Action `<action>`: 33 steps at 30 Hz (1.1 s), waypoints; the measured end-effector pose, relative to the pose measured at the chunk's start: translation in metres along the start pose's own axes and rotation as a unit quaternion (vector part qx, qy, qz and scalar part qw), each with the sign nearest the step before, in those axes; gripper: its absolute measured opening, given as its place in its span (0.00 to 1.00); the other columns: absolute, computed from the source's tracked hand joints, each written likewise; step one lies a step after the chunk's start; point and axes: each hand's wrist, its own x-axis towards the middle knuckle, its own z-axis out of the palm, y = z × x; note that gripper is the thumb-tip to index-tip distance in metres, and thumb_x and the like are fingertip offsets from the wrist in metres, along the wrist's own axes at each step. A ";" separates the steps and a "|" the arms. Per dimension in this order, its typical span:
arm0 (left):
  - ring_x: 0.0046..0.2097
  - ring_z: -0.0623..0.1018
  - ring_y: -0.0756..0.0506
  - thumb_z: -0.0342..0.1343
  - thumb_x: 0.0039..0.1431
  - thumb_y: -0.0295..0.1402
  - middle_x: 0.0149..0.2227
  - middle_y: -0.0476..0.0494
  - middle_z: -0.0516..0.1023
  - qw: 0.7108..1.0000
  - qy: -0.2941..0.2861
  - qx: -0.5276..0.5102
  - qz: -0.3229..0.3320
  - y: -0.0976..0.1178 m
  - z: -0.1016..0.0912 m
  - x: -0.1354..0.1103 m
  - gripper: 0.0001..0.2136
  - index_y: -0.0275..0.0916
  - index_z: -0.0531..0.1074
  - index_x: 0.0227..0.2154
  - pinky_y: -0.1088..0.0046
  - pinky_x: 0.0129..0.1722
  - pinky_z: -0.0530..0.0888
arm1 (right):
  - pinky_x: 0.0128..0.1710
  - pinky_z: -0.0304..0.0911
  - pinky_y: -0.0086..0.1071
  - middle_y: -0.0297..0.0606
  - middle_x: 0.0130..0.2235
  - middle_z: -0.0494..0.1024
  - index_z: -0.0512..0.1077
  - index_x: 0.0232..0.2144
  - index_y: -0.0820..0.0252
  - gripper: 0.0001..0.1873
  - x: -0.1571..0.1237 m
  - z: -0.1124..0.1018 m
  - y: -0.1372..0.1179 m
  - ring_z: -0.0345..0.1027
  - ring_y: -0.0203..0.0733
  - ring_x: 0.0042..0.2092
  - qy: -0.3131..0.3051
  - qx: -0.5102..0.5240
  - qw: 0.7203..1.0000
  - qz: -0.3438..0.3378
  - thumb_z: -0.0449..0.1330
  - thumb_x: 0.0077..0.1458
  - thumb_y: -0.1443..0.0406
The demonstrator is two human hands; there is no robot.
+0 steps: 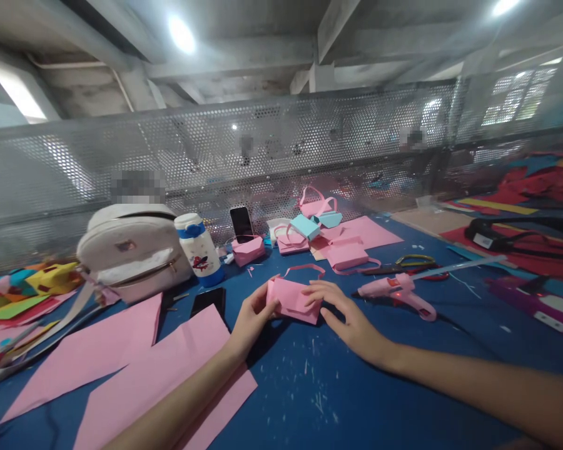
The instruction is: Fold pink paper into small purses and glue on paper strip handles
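Observation:
A small pink paper handbag (293,299) with a flap and a thin strap loop is between my hands, just above the blue table. My left hand (253,317) grips its left end, the thumb on the front and the fingers partly hidden behind. Over the right end of the flap lie the fingers of my right hand (344,315), with the thumb by the edge. To the right rests a pink hot glue gun (398,292) with a clear glue stick in its back. Several finished-looking pink and light blue paper bags (349,253) stand beyond my hands.
Pink paper sheets (154,381) lie at the left, near a black phone (209,301). Behind them are a white backpack (136,250) and a bottle (199,250). Pliers (415,260) lie behind the glue gun. A perforated metal panel (272,144) borders the table.

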 end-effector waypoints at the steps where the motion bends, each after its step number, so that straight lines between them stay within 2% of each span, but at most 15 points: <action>1: 0.50 0.77 0.38 0.65 0.53 0.47 0.55 0.40 0.76 1.000 -0.001 0.000 0.001 0.000 0.000 0.000 0.31 0.39 0.71 0.57 0.73 0.40 0.76 | 0.64 0.51 0.48 0.41 0.56 0.71 0.72 0.46 0.52 0.16 0.000 0.000 0.000 0.56 0.44 0.63 -0.004 -0.005 1.000 0.002 0.50 0.62 0.72; 6: 0.49 0.77 0.40 0.61 0.57 0.50 0.53 0.40 0.77 1.000 0.005 0.001 0.005 -0.001 0.001 -0.001 0.29 0.39 0.71 0.57 0.71 0.42 0.77 | 0.65 0.49 0.51 0.41 0.63 0.62 0.71 0.51 0.51 0.19 -0.002 0.001 0.004 0.52 0.46 0.65 -0.007 -0.028 0.999 0.017 0.49 0.64 0.70; 11: 0.50 0.77 0.39 0.61 0.56 0.51 0.57 0.41 0.74 1.000 0.021 0.017 0.009 0.003 0.000 -0.003 0.34 0.41 0.65 0.62 0.70 0.44 0.76 | 0.66 0.47 0.54 0.39 0.63 0.63 0.71 0.54 0.48 0.20 -0.003 0.002 0.009 0.50 0.47 0.66 -0.023 -0.041 0.999 0.012 0.49 0.65 0.69; 14: 0.54 0.75 0.36 0.60 0.57 0.51 0.60 0.41 0.71 0.999 0.032 0.035 0.016 0.005 0.000 -0.004 0.34 0.41 0.64 0.63 0.67 0.47 0.76 | 0.67 0.46 0.55 0.38 0.65 0.60 0.68 0.58 0.47 0.23 -0.003 0.002 0.008 0.47 0.47 0.67 -0.039 -0.053 0.998 0.003 0.49 0.64 0.70; 16: 0.60 0.71 0.34 0.60 0.56 0.51 0.61 0.42 0.70 0.997 0.042 0.049 0.030 0.006 0.000 -0.004 0.32 0.41 0.68 0.60 0.63 0.54 0.72 | 0.67 0.45 0.55 0.36 0.66 0.59 0.66 0.60 0.45 0.26 -0.004 0.003 0.008 0.45 0.46 0.68 -0.049 -0.058 0.997 -0.008 0.48 0.64 0.71; 18: 0.64 0.65 0.34 0.61 0.55 0.51 0.61 0.42 0.70 0.996 0.049 0.060 0.047 0.007 0.000 -0.003 0.29 0.40 0.72 0.56 0.62 0.62 0.63 | 0.67 0.45 0.54 0.35 0.67 0.57 0.64 0.61 0.44 0.27 -0.004 0.003 0.007 0.44 0.45 0.68 -0.057 -0.061 0.996 -0.017 0.48 0.64 0.71; 21: 0.66 0.62 0.35 0.62 0.54 0.51 0.60 0.42 0.72 0.995 0.051 0.066 0.059 0.006 0.000 -0.001 0.27 0.40 0.76 0.52 0.61 0.67 0.54 | 0.67 0.44 0.54 0.34 0.68 0.56 0.63 0.61 0.43 0.27 -0.004 0.003 0.005 0.42 0.45 0.69 -0.062 -0.063 0.996 -0.022 0.48 0.64 0.71; 23: 0.65 0.63 0.34 0.62 0.54 0.51 0.60 0.42 0.71 0.995 0.052 0.060 0.054 0.003 -0.001 0.000 0.28 0.40 0.75 0.53 0.59 0.66 0.56 | 0.68 0.44 0.53 0.33 0.68 0.56 0.64 0.61 0.42 0.25 -0.004 0.002 0.003 0.42 0.45 0.69 -0.047 -0.057 0.997 -0.024 0.48 0.65 0.70; 29: 0.62 0.69 0.33 0.59 0.56 0.54 0.64 0.39 0.66 0.997 0.074 0.010 0.016 -0.006 -0.003 0.001 0.34 0.43 0.65 0.61 0.59 0.54 0.73 | 0.67 0.46 0.49 0.38 0.65 0.57 0.63 0.58 0.45 0.20 -0.002 -0.002 -0.002 0.47 0.45 0.67 0.058 -0.019 0.998 0.017 0.48 0.66 0.66; 33: 0.61 0.70 0.34 0.60 0.55 0.54 0.63 0.37 0.68 0.996 0.083 -0.008 0.008 -0.006 -0.003 0.000 0.33 0.42 0.67 0.59 0.63 0.52 0.74 | 0.65 0.51 0.47 0.39 0.61 0.62 0.63 0.56 0.48 0.18 -0.002 0.000 0.001 0.52 0.46 0.65 0.057 -0.014 0.998 0.027 0.50 0.65 0.65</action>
